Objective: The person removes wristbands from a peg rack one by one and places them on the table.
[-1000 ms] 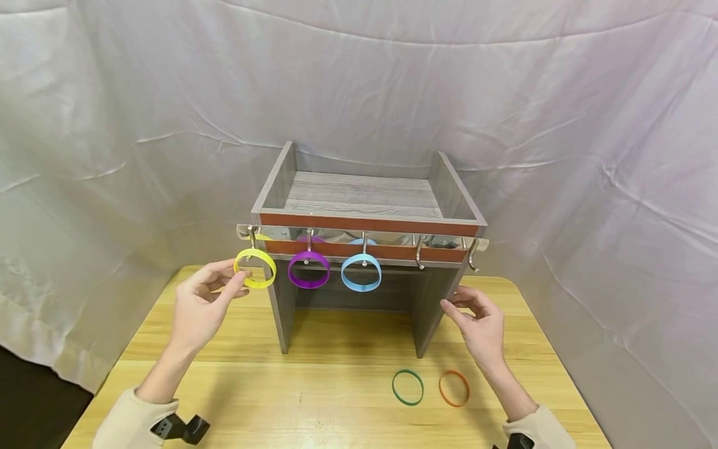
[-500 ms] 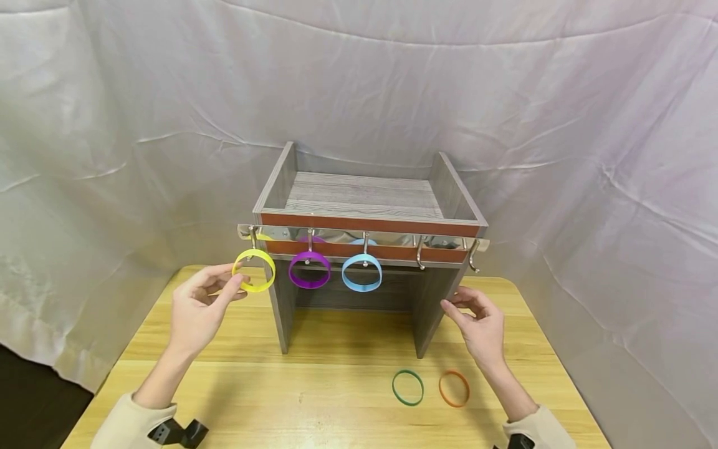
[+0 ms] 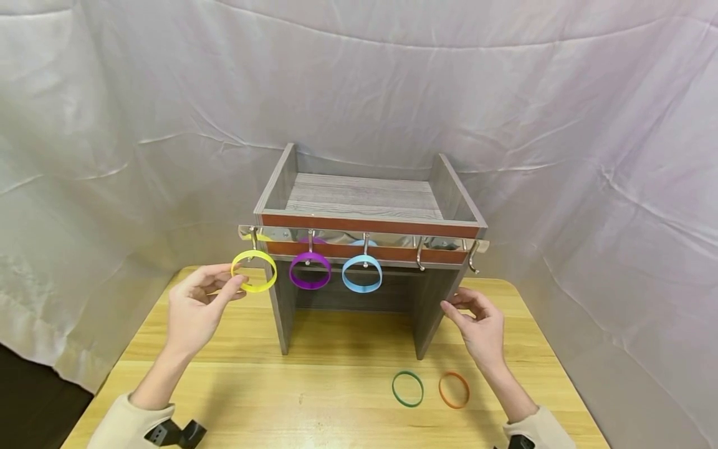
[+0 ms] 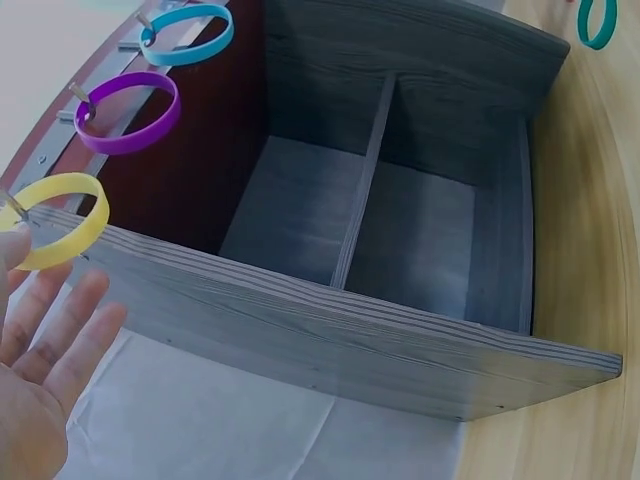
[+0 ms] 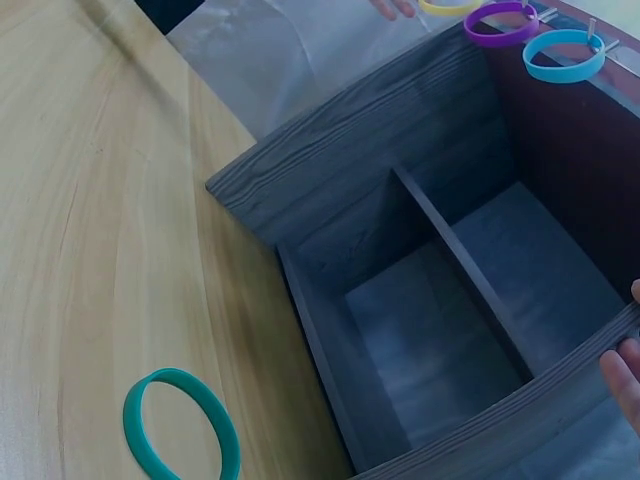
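My left hand pinches the lower left of a yellow silicone wristband, which hangs on the leftmost metal hook. In the left wrist view the thumb lies against the yellow band and the other fingers stretch out below it. A purple wristband and a light blue wristband hang on the two hooks to its right. With thumb and fingertips, my right hand holds the front edge of the right side panel of a grey wooden shelf.
On the wooden table, a green wristband and an orange wristband lie flat in front of the shelf. Two bare hooks stick out at the right of the rail. Grey cloth surrounds the table at the back and sides.
My left hand has shifted very slightly left while staying on the yellow wristband. My right hand keeps its place on the panel, and the other wristbands look unchanged.
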Demonstrator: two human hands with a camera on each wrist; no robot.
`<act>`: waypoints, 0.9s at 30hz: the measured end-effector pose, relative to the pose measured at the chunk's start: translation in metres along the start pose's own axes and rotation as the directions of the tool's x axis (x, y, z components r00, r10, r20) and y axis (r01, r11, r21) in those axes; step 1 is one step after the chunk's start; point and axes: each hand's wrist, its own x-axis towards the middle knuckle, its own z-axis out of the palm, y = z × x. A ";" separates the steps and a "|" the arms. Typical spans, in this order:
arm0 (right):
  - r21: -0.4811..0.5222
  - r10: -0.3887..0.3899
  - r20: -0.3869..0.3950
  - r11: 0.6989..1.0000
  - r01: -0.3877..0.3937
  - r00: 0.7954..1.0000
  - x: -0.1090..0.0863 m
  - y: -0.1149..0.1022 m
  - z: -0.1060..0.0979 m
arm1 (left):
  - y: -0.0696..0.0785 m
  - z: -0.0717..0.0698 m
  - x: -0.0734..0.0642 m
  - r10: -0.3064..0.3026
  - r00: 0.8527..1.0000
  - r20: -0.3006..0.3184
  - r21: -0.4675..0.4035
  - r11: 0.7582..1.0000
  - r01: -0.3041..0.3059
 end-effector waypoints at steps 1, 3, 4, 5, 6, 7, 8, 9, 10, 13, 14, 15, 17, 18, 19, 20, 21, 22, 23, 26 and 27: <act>0.000 0.000 0.001 1.000 0.000 1.000 0.000 0.000 0.000 | 0.000 0.000 0.000 0.000 1.000 -0.001 -0.005 1.000 0.000; -0.001 0.000 0.003 1.000 0.000 1.000 0.000 0.000 0.000 | 0.001 0.000 0.001 0.002 1.000 -0.004 -0.012 1.000 -0.002; -0.001 0.000 0.004 1.000 0.000 1.000 0.000 0.000 0.000 | 0.002 0.000 0.001 0.003 1.000 -0.005 -0.017 1.000 -0.003; -0.002 0.001 0.005 1.000 -0.001 1.000 0.000 0.000 -0.001 | 0.002 0.000 0.001 0.003 1.000 -0.006 -0.021 1.000 -0.003; -0.002 0.002 0.005 1.000 -0.002 1.000 0.000 0.000 -0.001 | 0.003 0.000 0.001 0.003 1.000 -0.007 -0.027 1.000 -0.003; -0.005 0.004 0.005 1.000 -0.004 1.000 0.000 0.000 -0.001 | 0.003 0.001 0.001 0.003 1.000 -0.007 -0.032 0.999 -0.004; -0.007 0.005 0.004 1.000 -0.005 1.000 0.000 0.000 -0.001 | 0.004 0.000 0.002 0.004 1.000 -0.008 -0.038 0.999 -0.004; -0.009 0.006 0.004 1.000 -0.006 1.000 0.000 0.000 -0.001 | 0.004 0.000 0.002 0.005 1.000 -0.010 -0.040 0.999 -0.005; -0.013 0.007 0.003 1.000 -0.007 1.000 0.000 0.000 -0.001 | 0.004 0.000 0.002 0.006 1.000 -0.011 -0.042 0.999 -0.007; -0.021 0.008 0.003 1.000 -0.008 1.000 0.000 0.000 -0.001 | 0.006 0.000 0.003 0.008 1.000 -0.015 -0.042 0.999 -0.009; -0.022 0.007 0.002 1.000 -0.007 1.000 0.000 0.000 -0.001 | 0.007 0.000 0.003 0.008 1.000 -0.017 -0.042 0.999 -0.009; -0.023 0.006 0.002 1.000 -0.006 1.000 0.000 0.000 0.000 | 0.008 0.000 0.003 0.009 1.000 -0.018 -0.044 0.999 -0.010; -0.025 0.005 0.002 1.000 -0.005 1.000 0.000 -0.001 0.000 | 0.010 0.001 0.004 0.010 1.000 -0.021 -0.050 0.999 -0.011; -0.025 0.005 0.002 1.000 -0.005 1.000 0.000 -0.001 0.000 | 0.012 0.001 0.004 0.011 1.000 -0.022 -0.051 0.999 -0.013; -0.025 0.005 0.002 1.000 -0.005 1.000 0.000 -0.001 0.000 | 0.013 0.001 0.005 0.014 1.000 -0.023 -0.053 0.998 -0.015; -0.024 0.004 0.001 1.000 -0.004 1.000 0.000 -0.001 0.000 | 0.014 0.001 0.005 0.017 1.000 -0.024 -0.059 0.998 -0.018; -0.024 0.005 0.002 1.000 -0.005 1.000 0.000 -0.001 0.000 | 0.015 0.001 0.006 0.020 1.000 -0.024 -0.063 0.998 -0.021; -0.025 0.005 0.002 1.000 -0.005 1.000 0.000 0.000 -0.001 | 0.015 0.001 0.006 0.021 0.999 -0.026 -0.066 0.998 -0.022; -0.024 0.004 0.002 1.000 -0.004 1.000 0.000 0.000 -0.001 | 0.016 0.001 0.006 0.020 0.999 -0.027 -0.064 0.998 -0.022; -0.024 0.001 0.004 1.000 0.000 1.000 0.000 0.000 -0.001 | 0.018 0.001 0.007 0.013 0.999 -0.033 -0.064 0.998 -0.015; -0.024 0.000 0.004 1.000 0.000 1.000 0.000 0.000 -0.001 | 0.019 0.001 0.007 0.010 0.999 -0.036 -0.059 0.998 -0.012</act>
